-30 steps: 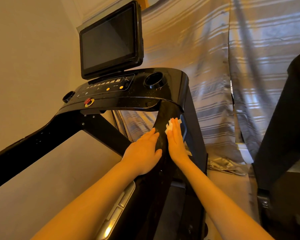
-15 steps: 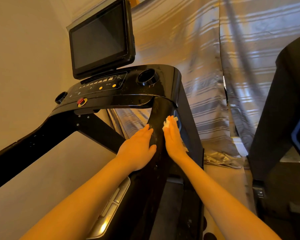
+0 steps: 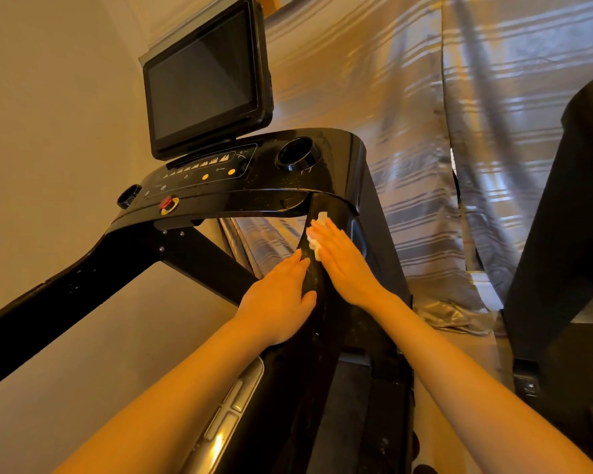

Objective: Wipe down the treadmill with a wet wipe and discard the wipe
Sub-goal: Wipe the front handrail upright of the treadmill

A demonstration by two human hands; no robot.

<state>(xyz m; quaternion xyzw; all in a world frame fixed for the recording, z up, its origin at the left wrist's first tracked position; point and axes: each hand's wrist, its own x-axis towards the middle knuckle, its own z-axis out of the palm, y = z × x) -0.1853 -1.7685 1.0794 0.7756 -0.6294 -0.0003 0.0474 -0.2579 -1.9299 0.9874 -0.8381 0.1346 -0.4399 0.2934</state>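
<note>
A black treadmill fills the view, with its glossy console (image 3: 254, 196) and dark screen (image 3: 206, 80) above. Its right handrail (image 3: 308, 364) slopes down toward me. My right hand (image 3: 343, 261) lies flat with straight fingers on the upper rail, pressing a crumpled white wet wipe (image 3: 315, 234) against it just under the console. The wipe shows at the fingertips and along the hand's left edge. My left hand (image 3: 278, 302) rests on the rail's left side a little lower, thumb over the top, fingers extended.
A cup holder (image 3: 297, 153) and a red stop button (image 3: 167, 203) sit on the console. The left handrail (image 3: 65, 285) runs off to the lower left. Striped curtains (image 3: 425, 131) hang behind. A dark object (image 3: 569, 234) stands at the right, and a beige wall is at the left.
My right hand and the wipe have slid up the rail toward the console. My left hand stays lower on the rail. The camera has shifted slightly.
</note>
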